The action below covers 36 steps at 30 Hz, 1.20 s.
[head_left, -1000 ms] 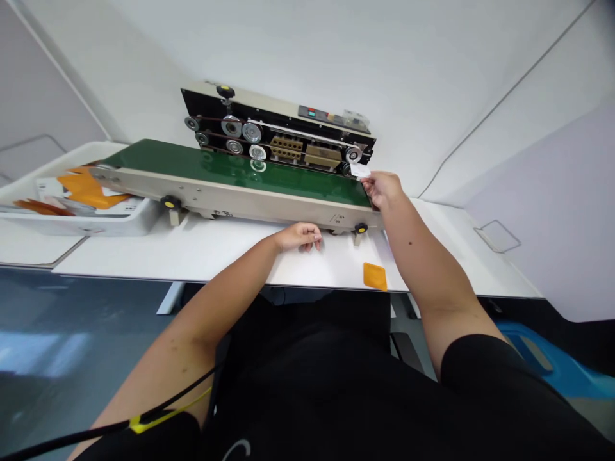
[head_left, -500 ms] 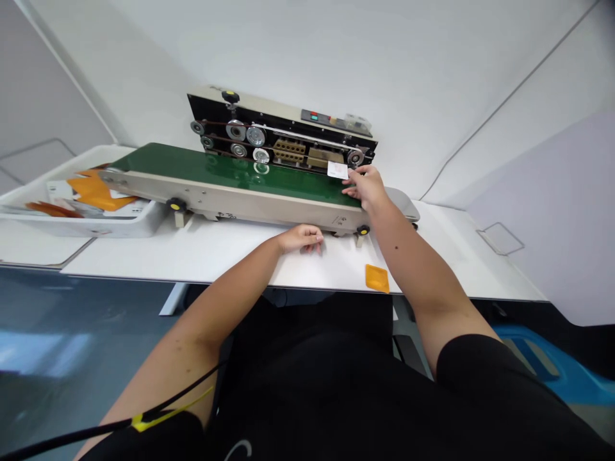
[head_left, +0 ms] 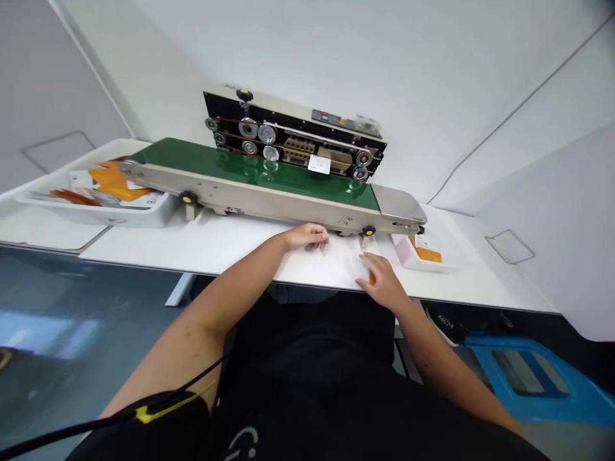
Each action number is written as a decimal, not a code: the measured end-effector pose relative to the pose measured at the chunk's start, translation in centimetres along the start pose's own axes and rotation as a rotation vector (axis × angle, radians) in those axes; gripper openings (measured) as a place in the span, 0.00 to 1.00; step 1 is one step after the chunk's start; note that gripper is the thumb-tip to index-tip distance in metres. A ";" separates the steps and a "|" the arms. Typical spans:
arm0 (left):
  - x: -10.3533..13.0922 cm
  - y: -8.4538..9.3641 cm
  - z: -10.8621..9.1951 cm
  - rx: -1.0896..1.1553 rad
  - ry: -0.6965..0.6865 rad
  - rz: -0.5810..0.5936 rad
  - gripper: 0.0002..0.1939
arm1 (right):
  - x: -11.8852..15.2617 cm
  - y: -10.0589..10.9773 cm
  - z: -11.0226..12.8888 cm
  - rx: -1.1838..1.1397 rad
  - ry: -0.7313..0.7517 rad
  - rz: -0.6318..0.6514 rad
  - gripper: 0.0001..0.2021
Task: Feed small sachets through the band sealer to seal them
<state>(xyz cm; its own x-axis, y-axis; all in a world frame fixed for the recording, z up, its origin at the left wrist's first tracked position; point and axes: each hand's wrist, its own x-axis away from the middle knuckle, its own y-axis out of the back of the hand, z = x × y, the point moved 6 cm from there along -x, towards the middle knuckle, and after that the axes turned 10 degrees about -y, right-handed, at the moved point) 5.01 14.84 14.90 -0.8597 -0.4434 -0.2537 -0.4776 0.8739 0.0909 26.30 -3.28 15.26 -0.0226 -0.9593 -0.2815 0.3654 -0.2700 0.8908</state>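
While the small white pouch (head_left: 319,164) is riding along the green belt (head_left: 269,173) of the sealer machine (head_left: 293,137), with its top edge up in the sealing rollers, the right hand (head_left: 382,282) is no longer anywhere near it. Half a second ago that hand was up at the right end of the belt feeding the pouch in; now it's sitting down at the front edge of the counter (head_left: 230,246), fingers loosely spread and lying flat on the little orange packet (head_left: 371,277), which is mostly hidden under them. Not pinching it as far as I can see, just covering it. So I'm guessing the white one is running on its own and the orange one is getting lined up. The left hand (head_left: 307,235) is staying put, curled loosely with fingertips on the counter just in front of the machine, holding nothing. There's a white tray (head_left: 408,253) with orange stuff by the belt's right end, and another tray (head_left: 139,214) with orange packets at the far left.
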 end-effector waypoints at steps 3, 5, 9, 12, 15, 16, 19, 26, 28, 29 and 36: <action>0.0 0.0 0.1 0.005 0.015 -0.006 0.27 | 2.4 -1.3 -2.9 0.154 -0.027 0.138 0.38; 0.1 0.0 0.2 0.004 0.024 -0.012 0.27 | 3.2 -1.5 -4.1 0.184 -0.023 0.185 0.39; 0.1 0.0 -0.1 -0.010 0.026 -0.031 0.24 | 3.2 -1.5 -5.0 0.139 -0.025 0.213 0.39; 0.2 -0.1 -0.2 -0.023 0.031 -0.038 0.24 | 2.8 -1.5 -4.7 0.049 0.004 0.241 0.37; 0.3 -0.1 -0.2 -0.027 0.039 -0.037 0.25 | 2.6 -1.4 -3.8 -0.083 0.032 0.326 0.32; 0.3 -0.1 -0.1 -0.028 0.045 -0.035 0.25 | 2.5 -1.2 -3.4 -0.136 0.029 0.356 0.30; 0.4 -0.2 0.0 -0.038 0.059 -0.021 0.27 | 1.9 -0.5 -1.9 -0.317 -0.011 0.393 0.26; 0.5 -0.6 -0.2 -0.097 0.069 0.012 0.27 | -2.1 -0.6 2.6 -0.890 -0.145 0.122 0.21; 0.5 -0.5 -0.1 -0.094 0.081 -0.004 0.28 | -3.5 -1.7 3.4 -0.965 -0.198 0.032 0.24; 0.5 -0.4 0.0 -0.088 0.088 -0.015 0.28 | -4.1 -2.3 3.6 -0.978 -0.231 -0.019 0.25; 0.3 -0.5 1.0 -0.029 0.101 -0.015 0.29 | -5.9 -5.5 2.7 -1.001 -0.338 -0.103 0.19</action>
<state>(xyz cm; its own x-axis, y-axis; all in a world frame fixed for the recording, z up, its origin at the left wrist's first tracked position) 5.23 14.47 13.78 -0.8656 -0.4753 -0.1574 -0.4942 0.8615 0.1163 21.93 3.60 12.99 -0.2980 -0.9505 -0.0877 0.9433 -0.3073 0.1252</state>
